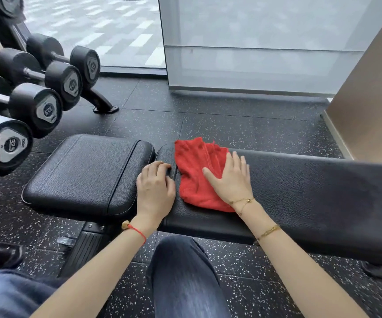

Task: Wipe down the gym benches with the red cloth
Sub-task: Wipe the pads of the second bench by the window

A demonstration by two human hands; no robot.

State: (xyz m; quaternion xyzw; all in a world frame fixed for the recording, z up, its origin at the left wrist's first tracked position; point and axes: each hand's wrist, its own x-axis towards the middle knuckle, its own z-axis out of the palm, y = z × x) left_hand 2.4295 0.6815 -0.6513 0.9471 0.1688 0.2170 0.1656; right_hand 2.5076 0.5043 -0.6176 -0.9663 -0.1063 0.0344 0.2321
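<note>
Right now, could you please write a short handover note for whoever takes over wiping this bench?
Right hand: flat, fingers straight, pressing the red cloth onto the long back pad near its left end.
Left hand: fingers curled over the gap between the seat pad and back pad, holding no cloth.
Done: cannot tell how much is wiped.
Left: likely the rest of the back pad to the right, plus the seat pad.

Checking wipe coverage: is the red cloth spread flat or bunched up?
Mostly spread, with wrinkles: the red cloth lies opened out on the long bench pad, the right hand pressing it flat.
</note>
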